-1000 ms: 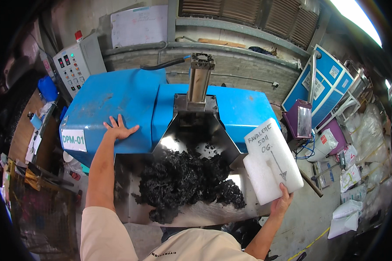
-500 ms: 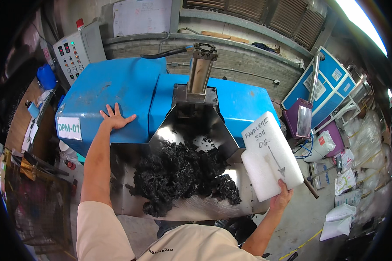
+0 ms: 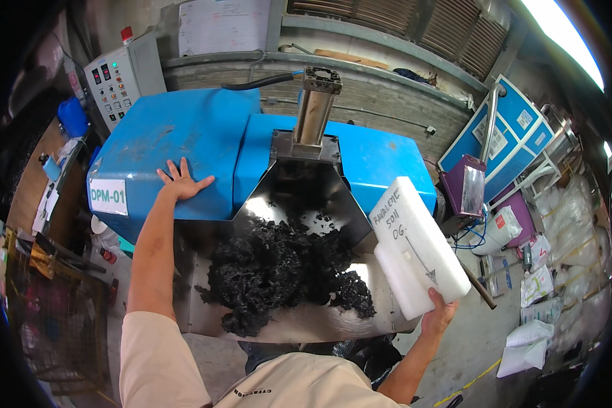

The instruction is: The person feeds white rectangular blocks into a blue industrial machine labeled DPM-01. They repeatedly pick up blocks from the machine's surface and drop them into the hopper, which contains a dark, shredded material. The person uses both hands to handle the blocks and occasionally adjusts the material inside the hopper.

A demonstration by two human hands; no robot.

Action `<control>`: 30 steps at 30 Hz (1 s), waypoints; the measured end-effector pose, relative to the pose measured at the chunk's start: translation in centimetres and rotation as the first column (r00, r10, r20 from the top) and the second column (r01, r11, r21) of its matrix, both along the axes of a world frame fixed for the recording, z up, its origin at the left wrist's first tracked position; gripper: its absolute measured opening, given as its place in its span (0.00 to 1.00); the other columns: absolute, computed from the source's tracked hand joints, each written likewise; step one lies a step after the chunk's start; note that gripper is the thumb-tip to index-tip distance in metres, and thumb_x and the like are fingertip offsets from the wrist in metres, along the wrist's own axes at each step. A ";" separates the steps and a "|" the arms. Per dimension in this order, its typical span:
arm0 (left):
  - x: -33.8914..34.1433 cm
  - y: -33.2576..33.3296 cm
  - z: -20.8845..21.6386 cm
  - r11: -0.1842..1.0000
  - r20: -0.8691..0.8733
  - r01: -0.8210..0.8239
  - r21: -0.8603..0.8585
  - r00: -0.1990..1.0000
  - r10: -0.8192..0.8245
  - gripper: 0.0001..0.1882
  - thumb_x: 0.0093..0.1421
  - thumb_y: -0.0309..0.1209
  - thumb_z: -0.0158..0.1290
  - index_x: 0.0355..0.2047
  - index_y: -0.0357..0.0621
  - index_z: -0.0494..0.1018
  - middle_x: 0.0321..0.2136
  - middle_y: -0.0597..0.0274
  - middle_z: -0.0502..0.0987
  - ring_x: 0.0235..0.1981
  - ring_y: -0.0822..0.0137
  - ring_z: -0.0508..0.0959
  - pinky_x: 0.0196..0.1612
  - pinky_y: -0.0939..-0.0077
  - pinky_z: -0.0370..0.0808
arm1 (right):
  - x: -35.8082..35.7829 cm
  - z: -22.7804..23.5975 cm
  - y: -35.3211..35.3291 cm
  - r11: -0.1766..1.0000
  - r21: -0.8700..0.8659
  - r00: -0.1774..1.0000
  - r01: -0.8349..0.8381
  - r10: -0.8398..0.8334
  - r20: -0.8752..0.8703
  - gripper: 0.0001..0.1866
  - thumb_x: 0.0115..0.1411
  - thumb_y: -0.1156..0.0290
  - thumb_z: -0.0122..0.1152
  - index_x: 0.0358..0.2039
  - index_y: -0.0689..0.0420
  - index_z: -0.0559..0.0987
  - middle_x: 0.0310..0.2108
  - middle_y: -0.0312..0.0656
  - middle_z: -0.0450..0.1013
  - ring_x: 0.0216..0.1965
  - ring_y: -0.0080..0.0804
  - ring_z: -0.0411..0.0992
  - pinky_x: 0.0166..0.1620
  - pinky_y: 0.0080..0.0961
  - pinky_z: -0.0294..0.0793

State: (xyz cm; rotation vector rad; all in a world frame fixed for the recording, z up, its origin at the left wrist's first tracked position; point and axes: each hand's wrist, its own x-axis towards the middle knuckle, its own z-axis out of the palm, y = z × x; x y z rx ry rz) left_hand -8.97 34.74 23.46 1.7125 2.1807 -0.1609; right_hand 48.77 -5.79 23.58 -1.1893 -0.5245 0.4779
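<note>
My left hand (image 3: 181,182) lies with fingers spread on the top edge of a large blue machine cover (image 3: 183,129). In my right hand (image 3: 440,314) is a thick white foam block (image 3: 415,255) with handwriting and a drawn arrow on its face; the thumb lies on the front and the other fingers are hidden behind it. Between my arms, a heap of black, lumpy material (image 3: 279,272) fills much of the shiny metal hopper tray (image 3: 285,329). The foam block is held tilted at the tray's right side.
A metal cylinder (image 3: 313,115) rises behind the hopper. At the far left stands a grey control cabinet (image 3: 115,85) with buttons. On the right are a blue-and-white panelled unit (image 3: 506,136), a purple box (image 3: 465,187) and white bags (image 3: 525,348) on the floor.
The foam block has turned so that more of its right edge shows, and it has shifted slightly left and down with my right hand. My left hand stays on the blue cover.
</note>
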 end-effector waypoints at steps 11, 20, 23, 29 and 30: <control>-0.3 0.2 -0.2 1.000 0.003 0.008 -0.005 1.000 -0.008 0.77 0.52 0.89 0.44 0.82 0.47 0.26 0.79 0.32 0.19 0.76 0.26 0.13 0.74 0.27 0.19 | -6.4 3.8 9.5 0.939 -0.273 0.890 -0.210 0.299 0.344 0.33 0.55 0.81 0.76 0.63 0.63 0.77 0.53 0.43 0.82 0.53 0.35 0.80 0.59 0.30 0.77; 0.2 -0.2 0.7 0.998 0.011 0.052 -0.035 0.999 -0.052 0.79 0.52 0.90 0.44 0.82 0.45 0.24 0.78 0.30 0.16 0.75 0.26 0.11 0.74 0.27 0.17 | -13.0 1.7 25.3 0.803 -0.584 0.439 0.122 0.484 0.757 0.28 0.58 0.64 0.71 0.59 0.54 0.79 0.45 0.61 0.83 0.49 0.66 0.80 0.53 0.56 0.78; 0.2 -0.4 0.9 0.996 0.024 0.085 -0.032 0.996 -0.084 0.79 0.53 0.89 0.43 0.81 0.41 0.24 0.79 0.31 0.18 0.76 0.29 0.10 0.72 0.27 0.13 | -14.1 -0.5 29.5 0.789 -0.584 0.397 0.192 0.482 0.781 0.27 0.57 0.64 0.72 0.58 0.52 0.78 0.45 0.58 0.83 0.50 0.66 0.79 0.52 0.56 0.78; -0.2 -0.8 1.1 0.996 0.022 0.082 -0.045 0.997 -0.081 0.80 0.54 0.89 0.41 0.80 0.36 0.24 0.79 0.30 0.21 0.76 0.36 0.08 0.70 0.27 0.07 | -16.6 -0.3 33.2 0.843 -0.527 0.312 0.110 0.474 0.823 0.23 0.59 0.65 0.72 0.54 0.51 0.78 0.43 0.53 0.83 0.46 0.63 0.81 0.47 0.58 0.78; -0.4 -0.8 1.1 0.996 0.025 0.078 -0.045 0.997 -0.077 0.80 0.53 0.89 0.41 0.80 0.36 0.24 0.79 0.29 0.21 0.76 0.36 0.08 0.70 0.27 0.08 | -17.0 -0.2 33.4 0.853 -0.512 0.291 0.102 0.467 0.835 0.23 0.59 0.65 0.72 0.54 0.51 0.78 0.42 0.53 0.82 0.45 0.63 0.81 0.46 0.58 0.78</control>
